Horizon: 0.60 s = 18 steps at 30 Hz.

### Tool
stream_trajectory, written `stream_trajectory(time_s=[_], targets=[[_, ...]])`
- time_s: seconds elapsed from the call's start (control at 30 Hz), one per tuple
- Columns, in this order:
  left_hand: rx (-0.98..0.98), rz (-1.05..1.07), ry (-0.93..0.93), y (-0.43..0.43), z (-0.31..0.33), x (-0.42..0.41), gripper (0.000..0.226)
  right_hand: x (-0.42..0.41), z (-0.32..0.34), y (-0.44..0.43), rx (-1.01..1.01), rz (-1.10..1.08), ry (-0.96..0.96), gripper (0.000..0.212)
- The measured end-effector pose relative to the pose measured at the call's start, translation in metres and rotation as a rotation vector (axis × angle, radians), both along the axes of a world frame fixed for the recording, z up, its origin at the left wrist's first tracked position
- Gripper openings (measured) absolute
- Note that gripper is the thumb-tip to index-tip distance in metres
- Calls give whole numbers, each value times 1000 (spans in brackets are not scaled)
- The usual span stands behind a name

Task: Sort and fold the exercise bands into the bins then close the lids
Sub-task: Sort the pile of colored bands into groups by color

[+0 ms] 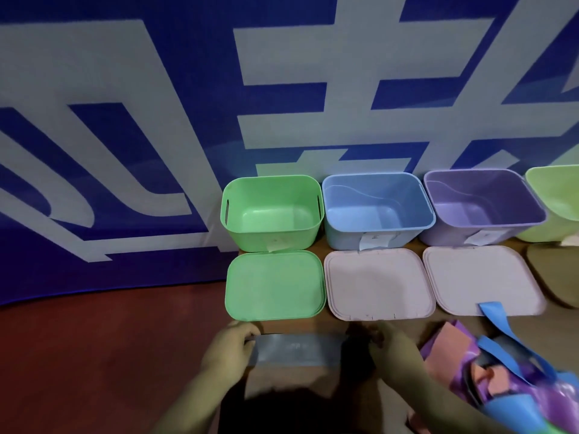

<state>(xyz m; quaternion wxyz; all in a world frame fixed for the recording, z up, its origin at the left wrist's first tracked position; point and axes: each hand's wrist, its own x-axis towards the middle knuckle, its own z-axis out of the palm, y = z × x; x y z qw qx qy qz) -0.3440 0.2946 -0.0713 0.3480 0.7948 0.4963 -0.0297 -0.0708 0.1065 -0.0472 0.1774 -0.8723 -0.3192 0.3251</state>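
Note:
A flat grey exercise band (pixel 297 349) lies stretched across the near edge of the table. My left hand (pixel 230 346) pinches its left end and my right hand (pixel 387 343) pinches its right end. Behind it stand three open bins, all bare inside: a green bin (pixel 272 214), a blue bin (pixel 376 211) and a purple bin (pixel 482 205). In front of each lies a lid: a green lid (pixel 275 285) and two pale pink lids (pixel 379 283) (pixel 482 280). A heap of blue, purple and pink bands (pixel 507 368) sits at the right.
A fourth, light green bin (pixel 554 195) shows at the far right edge with a tan lid (pixel 554 274) before it. A blue and white banner (pixel 156 120) hangs behind the bins. Red floor (pixel 94 355) lies left of the narrow table.

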Motion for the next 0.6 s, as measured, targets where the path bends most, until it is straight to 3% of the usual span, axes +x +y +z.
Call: stream_trajectory(time_s=[0.07,0.17,0.4,0.6], targets=[[94,-34,54,-2,0,-2,26,2,1,0,3,27,-29,36],[176,-52,122,-8,6,1,36,7,8,-4,23,91,-71,31],[203,-147,13,-49,24,36,41,32,35,-31,124,269,-227,16],[193,-232,-97,-98,35,99,46,72,43,-79,151,244,-332,21]])
